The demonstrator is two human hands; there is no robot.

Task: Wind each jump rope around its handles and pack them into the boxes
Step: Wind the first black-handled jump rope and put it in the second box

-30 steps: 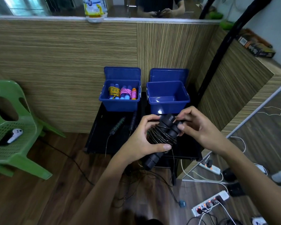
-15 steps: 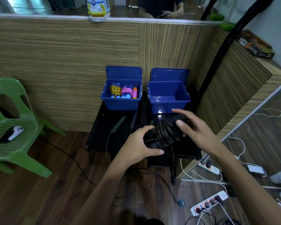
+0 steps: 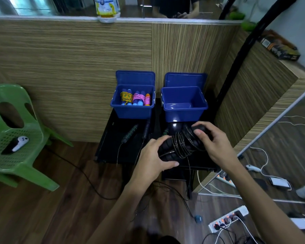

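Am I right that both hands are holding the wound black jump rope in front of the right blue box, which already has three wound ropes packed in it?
Not quite: the head view shows the right blue box empty. The three wound ropes sit in the left blue box. The rest holds: the left hand and right hand hold the wound black jump rope in front of the right box.

Lighting: dim indoor, cool cast. Brightest zone: glass strip along the top edge. Glare: white spot on the empty glossy blue plastic box (image 3: 183,110). Black low table (image 3: 113,138) lost in shadow. Wide-angle bowing at edges; slight motion blur on both hands.
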